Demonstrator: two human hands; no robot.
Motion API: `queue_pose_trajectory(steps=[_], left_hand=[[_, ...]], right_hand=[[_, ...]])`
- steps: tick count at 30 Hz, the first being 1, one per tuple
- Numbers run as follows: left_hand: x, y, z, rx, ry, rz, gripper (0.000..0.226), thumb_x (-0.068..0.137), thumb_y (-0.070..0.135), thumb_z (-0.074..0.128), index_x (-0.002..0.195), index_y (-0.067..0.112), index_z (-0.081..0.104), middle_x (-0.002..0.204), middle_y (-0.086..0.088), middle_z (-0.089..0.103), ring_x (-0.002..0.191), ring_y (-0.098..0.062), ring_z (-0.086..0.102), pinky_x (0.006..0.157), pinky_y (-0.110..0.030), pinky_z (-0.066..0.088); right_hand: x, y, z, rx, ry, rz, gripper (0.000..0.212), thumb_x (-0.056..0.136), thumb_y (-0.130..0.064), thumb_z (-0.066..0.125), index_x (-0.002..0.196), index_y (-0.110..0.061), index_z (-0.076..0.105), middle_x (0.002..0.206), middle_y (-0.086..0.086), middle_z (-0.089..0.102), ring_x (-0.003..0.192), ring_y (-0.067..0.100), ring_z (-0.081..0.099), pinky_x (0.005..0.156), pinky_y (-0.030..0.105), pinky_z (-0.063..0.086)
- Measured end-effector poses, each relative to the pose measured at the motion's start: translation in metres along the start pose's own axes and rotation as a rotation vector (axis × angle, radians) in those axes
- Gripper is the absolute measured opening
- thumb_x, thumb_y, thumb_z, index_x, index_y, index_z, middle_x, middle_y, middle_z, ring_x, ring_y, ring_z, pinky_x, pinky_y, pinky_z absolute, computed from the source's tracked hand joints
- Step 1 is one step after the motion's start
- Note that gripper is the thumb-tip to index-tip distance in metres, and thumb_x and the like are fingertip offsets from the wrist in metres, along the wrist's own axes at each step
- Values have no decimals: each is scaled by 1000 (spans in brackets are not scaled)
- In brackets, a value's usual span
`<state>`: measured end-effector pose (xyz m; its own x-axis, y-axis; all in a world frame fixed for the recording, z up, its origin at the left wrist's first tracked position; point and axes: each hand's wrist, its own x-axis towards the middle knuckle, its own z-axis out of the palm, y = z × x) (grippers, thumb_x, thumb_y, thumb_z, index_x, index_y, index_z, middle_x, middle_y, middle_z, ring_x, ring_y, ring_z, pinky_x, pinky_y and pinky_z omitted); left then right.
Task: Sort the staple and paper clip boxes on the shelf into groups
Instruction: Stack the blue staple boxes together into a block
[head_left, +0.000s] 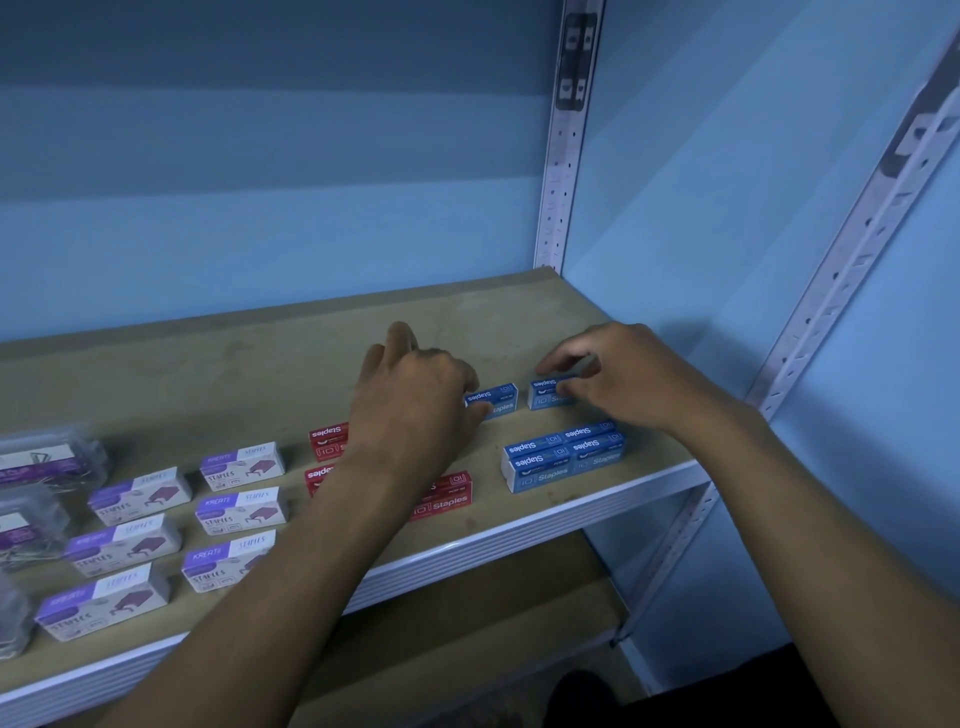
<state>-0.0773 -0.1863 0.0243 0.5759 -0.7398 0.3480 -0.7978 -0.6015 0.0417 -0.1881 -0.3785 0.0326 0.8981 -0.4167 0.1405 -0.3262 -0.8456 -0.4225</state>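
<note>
1. Blue staple boxes sit on a wooden shelf (260, 358); landmark is the blue block (563, 457), four boxes packed together near the shelf's front edge.
2. Two single blue boxes lie just behind the block, side by side with a small gap between them.
3. Left hand (415, 400) is on the left box (493, 401): fingers curl down over its left end and cover it; the box's right part shows bare. Grip looks like a pinch, thumb hidden.
4. Right hand (618, 379) is on the right box (548, 393): forefinger hooks over the far edge, thumb presses the near right side, so the box sits between them.
5. Left of the block: red boxes (441, 496), partly hidden under the left forearm.
6. Farther left of the block: purple-and-white boxes (241, 512) in two columns.
7. Farthest left from the block, at the frame edge: clear clip boxes (47, 457).
8. Right of the block: a perforated metal upright (831, 296) against a blue wall.
</note>
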Motion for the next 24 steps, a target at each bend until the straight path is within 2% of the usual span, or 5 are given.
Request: queue_pose_trajectory(steps=[2,6,13,20,24], left_hand=[[1,1,1,8,1,3,34,89,55,57,110,33,72,103,9,71,111,-24,39,90,-35,36],[2,1,3,-2,9,2,30,89,53,58,106,33,73,99,9,72,110,-23,39,89,-34,36],[0,3,-3,-66,90,18,29,89,51,58,105,33,74,97,11,73,106,-21,41,87,-33,35],[-4,5,-14,-159,178,45,24,85,49,63,100,34,75,87,12,73,100,-19,43,82,-33,37],[-7,10,-18,-185,171,69,24,85,51,63,100,35,75,88,15,73,99,-18,44,81,-33,39]], right_hand=[[1,-1,1,10,-6,7,23,84,-16,77,98,-34,80,95,-18,74,81,-6,62,76,10,45],[0,-4,1,46,0,18,20,84,-14,77,93,-32,81,82,-21,71,82,-3,66,75,12,49],[-5,0,-6,58,40,0,20,81,-15,78,92,-31,81,83,-20,75,80,-9,65,67,-2,40],[-18,0,-19,69,68,0,21,82,-17,80,93,-34,81,84,-20,74,82,-10,63,67,-2,40],[-24,-4,-23,63,65,1,20,83,-20,80,94,-36,81,86,-20,74,79,-6,66,66,-1,42]])
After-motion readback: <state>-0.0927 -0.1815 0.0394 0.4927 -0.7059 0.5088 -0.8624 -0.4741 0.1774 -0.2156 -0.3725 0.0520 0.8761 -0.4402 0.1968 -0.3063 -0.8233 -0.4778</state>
